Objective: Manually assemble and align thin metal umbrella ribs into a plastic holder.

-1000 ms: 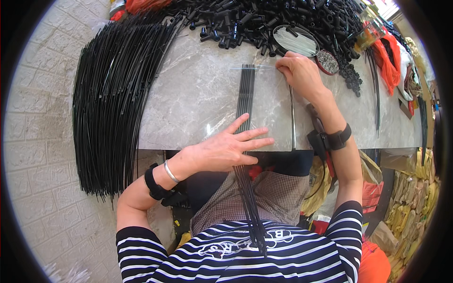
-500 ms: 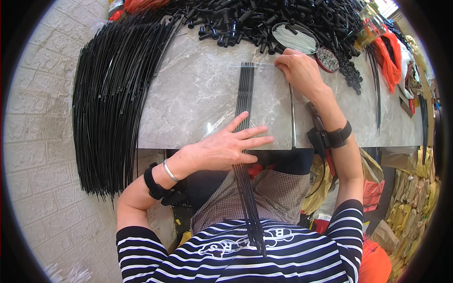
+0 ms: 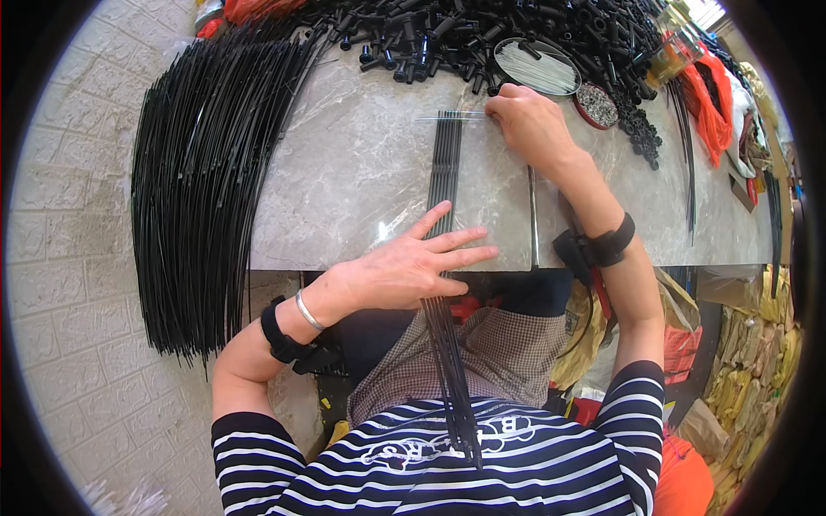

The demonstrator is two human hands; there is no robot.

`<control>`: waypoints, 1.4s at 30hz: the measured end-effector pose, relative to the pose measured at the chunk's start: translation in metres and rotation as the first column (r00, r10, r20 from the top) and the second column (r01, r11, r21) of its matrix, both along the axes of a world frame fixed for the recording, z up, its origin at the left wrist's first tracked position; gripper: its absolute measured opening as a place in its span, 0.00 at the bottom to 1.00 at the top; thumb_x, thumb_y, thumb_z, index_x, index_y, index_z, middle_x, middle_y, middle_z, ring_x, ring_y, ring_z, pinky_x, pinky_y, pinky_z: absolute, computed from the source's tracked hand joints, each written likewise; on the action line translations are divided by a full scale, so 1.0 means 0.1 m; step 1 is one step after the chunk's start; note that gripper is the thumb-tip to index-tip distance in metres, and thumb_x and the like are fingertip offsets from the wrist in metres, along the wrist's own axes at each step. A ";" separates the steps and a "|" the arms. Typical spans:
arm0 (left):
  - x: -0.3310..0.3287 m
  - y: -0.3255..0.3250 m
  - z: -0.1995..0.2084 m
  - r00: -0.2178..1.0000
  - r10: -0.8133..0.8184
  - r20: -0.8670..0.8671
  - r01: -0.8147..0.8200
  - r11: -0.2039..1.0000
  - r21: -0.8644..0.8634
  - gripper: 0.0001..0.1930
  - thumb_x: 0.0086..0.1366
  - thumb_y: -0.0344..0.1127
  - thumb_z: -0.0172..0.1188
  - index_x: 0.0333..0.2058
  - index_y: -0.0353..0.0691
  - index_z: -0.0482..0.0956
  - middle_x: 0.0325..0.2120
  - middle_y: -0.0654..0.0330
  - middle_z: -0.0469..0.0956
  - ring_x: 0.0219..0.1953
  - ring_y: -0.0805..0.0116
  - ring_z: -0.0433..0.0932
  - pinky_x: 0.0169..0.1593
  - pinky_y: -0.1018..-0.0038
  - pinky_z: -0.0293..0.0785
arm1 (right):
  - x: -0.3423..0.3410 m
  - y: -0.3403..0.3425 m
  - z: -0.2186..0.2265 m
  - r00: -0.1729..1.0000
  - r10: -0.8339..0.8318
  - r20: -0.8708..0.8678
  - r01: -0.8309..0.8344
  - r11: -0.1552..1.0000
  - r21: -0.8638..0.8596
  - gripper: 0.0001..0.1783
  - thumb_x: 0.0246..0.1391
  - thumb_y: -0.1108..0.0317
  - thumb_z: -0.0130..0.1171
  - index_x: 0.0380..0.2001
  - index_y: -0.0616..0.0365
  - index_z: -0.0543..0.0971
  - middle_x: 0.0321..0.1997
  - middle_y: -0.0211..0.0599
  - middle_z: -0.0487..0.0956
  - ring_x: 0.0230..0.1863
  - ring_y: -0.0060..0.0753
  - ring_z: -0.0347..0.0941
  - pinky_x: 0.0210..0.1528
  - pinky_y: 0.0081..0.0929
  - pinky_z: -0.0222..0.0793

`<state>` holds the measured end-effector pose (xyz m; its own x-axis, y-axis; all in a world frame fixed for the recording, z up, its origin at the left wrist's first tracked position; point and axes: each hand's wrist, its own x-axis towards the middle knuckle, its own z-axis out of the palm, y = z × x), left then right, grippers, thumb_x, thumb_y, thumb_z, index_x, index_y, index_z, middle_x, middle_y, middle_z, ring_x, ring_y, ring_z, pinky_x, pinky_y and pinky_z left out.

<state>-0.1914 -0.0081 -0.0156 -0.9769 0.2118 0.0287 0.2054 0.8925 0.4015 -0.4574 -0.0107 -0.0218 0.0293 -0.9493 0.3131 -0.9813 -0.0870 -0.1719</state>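
Grey marble worktop (image 3: 344,189) carries a half-aligned bundle of thin black plastic rods (image 3: 445,163), left hand (image 3: 404,271) flat at 6 o'clock, right hand (image 3: 529,125) pinching tips (12 o'clock), big pile (image 3: 202,181) remaining.

I see a bundle of thin black rods (image 3: 445,172) lying straight along the desk (image 3: 361,172), side by side. Its near end overhangs the desk edge, reaching the striped shirt.
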 end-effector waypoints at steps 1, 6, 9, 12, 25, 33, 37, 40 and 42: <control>0.00 0.00 0.00 1.000 0.002 0.002 -0.002 1.000 0.007 0.16 0.45 0.30 0.66 0.35 0.53 0.80 0.66 0.65 0.58 0.69 0.64 0.52 0.69 0.42 0.40 | 0.02 -0.01 0.00 1.000 0.004 -0.026 -0.004 1.000 0.000 0.08 0.48 0.73 0.52 0.29 0.59 0.80 0.33 0.38 0.76 0.43 0.44 0.74 0.44 0.38 0.71; 0.00 0.00 0.00 1.000 0.001 -0.012 -0.001 1.000 -0.002 0.15 0.46 0.30 0.65 0.35 0.53 0.80 0.65 0.65 0.58 0.69 0.63 0.52 0.69 0.43 0.40 | 0.05 -0.05 -0.02 0.997 0.071 0.005 -0.070 0.997 -0.040 0.08 0.48 0.75 0.50 0.30 0.60 0.79 0.33 0.40 0.76 0.43 0.45 0.73 0.45 0.38 0.71; -0.01 0.00 0.01 1.000 0.000 -0.019 0.000 1.000 0.002 0.14 0.47 0.30 0.65 0.35 0.53 0.80 0.65 0.65 0.58 0.69 0.63 0.52 0.69 0.43 0.40 | 0.06 -0.09 -0.09 0.995 0.076 0.068 -0.072 0.996 -0.060 0.10 0.48 0.77 0.50 0.32 0.60 0.80 0.34 0.42 0.76 0.43 0.46 0.73 0.45 0.38 0.70; -0.01 0.00 0.01 1.000 0.002 -0.022 -0.001 1.000 0.008 0.14 0.47 0.29 0.65 0.35 0.53 0.80 0.65 0.65 0.59 0.69 0.63 0.53 0.69 0.43 0.40 | 0.08 -0.13 -0.13 0.988 0.080 0.132 -0.068 0.994 -0.089 0.10 0.50 0.77 0.51 0.35 0.61 0.80 0.35 0.43 0.77 0.42 0.47 0.73 0.45 0.38 0.70; 0.01 0.02 -0.03 0.997 -0.001 -0.074 0.001 1.000 0.002 0.25 0.44 0.27 0.66 0.43 0.57 0.79 0.65 0.65 0.59 0.68 0.62 0.54 0.68 0.41 0.43 | 0.15 -0.17 -0.12 0.944 0.107 0.314 -0.057 0.985 -0.163 0.09 0.50 0.76 0.57 0.36 0.64 0.79 0.35 0.46 0.80 0.37 0.49 0.77 0.42 0.36 0.72; -0.04 0.01 -0.08 0.995 0.005 -0.101 -0.012 0.998 -0.069 0.35 0.48 0.28 0.64 0.57 0.66 0.70 0.65 0.64 0.58 0.67 0.64 0.56 0.68 0.41 0.44 | -0.01 0.28 0.28 0.953 0.102 0.286 -0.027 0.966 -0.256 0.22 0.49 0.68 0.61 0.49 0.61 0.76 0.51 0.45 0.77 0.54 0.47 0.72 0.55 0.37 0.67; 0.05 0.00 -0.14 0.988 0.074 -0.138 -0.077 0.997 -0.019 0.27 0.58 0.35 0.59 0.57 0.66 0.70 0.66 0.62 0.58 0.67 0.63 0.58 0.69 0.47 0.47 | 0.31 1.03 0.85 0.684 0.220 0.696 -0.397 0.912 0.102 0.42 0.44 0.59 0.69 0.61 0.59 0.67 0.61 0.36 0.73 0.62 0.34 0.67 0.59 0.34 0.63; 0.05 -0.03 -0.13 0.984 0.074 -0.160 -0.075 0.997 0.000 0.29 0.51 0.35 0.63 0.55 0.57 0.74 0.63 0.61 0.62 0.64 0.64 0.61 0.69 0.56 0.51 | 0.78 1.43 0.93 0.540 0.323 0.777 -0.563 0.825 0.048 0.46 0.39 0.61 0.73 0.62 0.60 0.65 0.62 0.39 0.71 0.63 0.38 0.65 0.62 0.34 0.60; 0.00 -0.02 -0.13 0.979 0.086 -0.184 -0.070 0.993 0.094 0.31 0.52 0.34 0.63 0.58 0.54 0.70 0.64 0.60 0.62 0.65 0.63 0.60 0.70 0.56 0.49 | 1.05 1.51 0.79 0.576 0.359 0.735 -0.529 0.848 0.001 0.41 0.39 0.69 0.72 0.59 0.60 0.68 0.60 0.41 0.72 0.62 0.40 0.67 0.62 0.34 0.61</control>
